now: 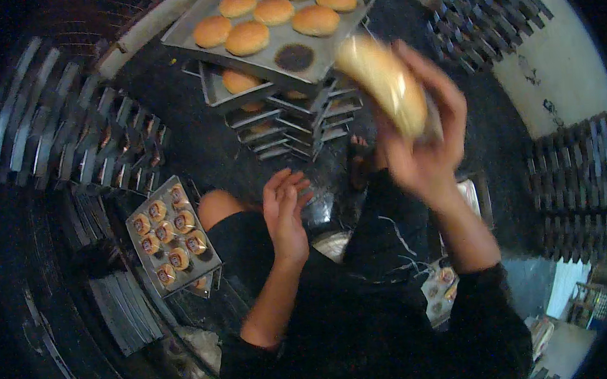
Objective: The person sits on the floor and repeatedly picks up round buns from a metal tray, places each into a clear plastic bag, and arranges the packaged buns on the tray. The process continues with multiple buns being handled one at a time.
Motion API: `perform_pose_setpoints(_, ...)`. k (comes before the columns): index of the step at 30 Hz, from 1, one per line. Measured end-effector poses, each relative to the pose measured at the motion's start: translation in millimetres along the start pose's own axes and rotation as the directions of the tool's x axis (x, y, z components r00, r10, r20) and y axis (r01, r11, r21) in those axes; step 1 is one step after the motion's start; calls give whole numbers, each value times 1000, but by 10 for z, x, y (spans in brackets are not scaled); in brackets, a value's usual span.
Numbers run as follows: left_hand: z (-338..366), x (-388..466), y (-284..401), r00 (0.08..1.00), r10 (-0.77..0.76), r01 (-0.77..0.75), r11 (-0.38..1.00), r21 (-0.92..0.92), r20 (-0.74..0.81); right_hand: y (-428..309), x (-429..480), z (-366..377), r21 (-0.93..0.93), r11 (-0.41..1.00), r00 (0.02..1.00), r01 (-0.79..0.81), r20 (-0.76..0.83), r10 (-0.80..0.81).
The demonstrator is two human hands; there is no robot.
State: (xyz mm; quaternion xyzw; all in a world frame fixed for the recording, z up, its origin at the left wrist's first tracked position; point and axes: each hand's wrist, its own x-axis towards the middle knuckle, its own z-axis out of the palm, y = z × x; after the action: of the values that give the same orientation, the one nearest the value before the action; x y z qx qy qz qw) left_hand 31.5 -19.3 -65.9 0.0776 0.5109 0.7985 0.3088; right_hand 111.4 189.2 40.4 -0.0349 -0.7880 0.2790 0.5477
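Observation:
My right hand (429,126) holds a baked bun (385,85), blurred, its golden side facing up, at the right corner of a metal baking tray (187,38). Several round golden buns (246,38) lie on that tray, beside a dark round mark (294,57) on its bare metal. The tray tops a crisscross stack of trays (274,124), some with buns. My left hand (286,206) hovers over my lap with nothing in it, fingers apart and slightly curled.
At the left, a tray (212,271) holds several buns in clear wrappers with printed labels. Tall stacks of trays stand at the far left (74,129), upper right (485,20) and right (565,170). A plastic sheet with printed wrappers (438,295) lies by my right side.

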Motion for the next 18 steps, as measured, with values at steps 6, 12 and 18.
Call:
perform_pose_setpoints(6, -454, -235, -203, 994, -107, 110, 988, 104, -33, 148, -442, 624, -514, 856, 834, 49, 492, 248)
perform_pose_setpoints(12, -1033, -399, -616, 954, -262, 295, 908, 299, -144, -516, -2216, -405, -246, 833, 680, -496, 486, 549)
perform_pose_setpoints(18, -643, -153, -851, 949, -315, 295, 896, 332, 7, 789, -3525, -2623, -852, 242, 744, -465, -228, 628)
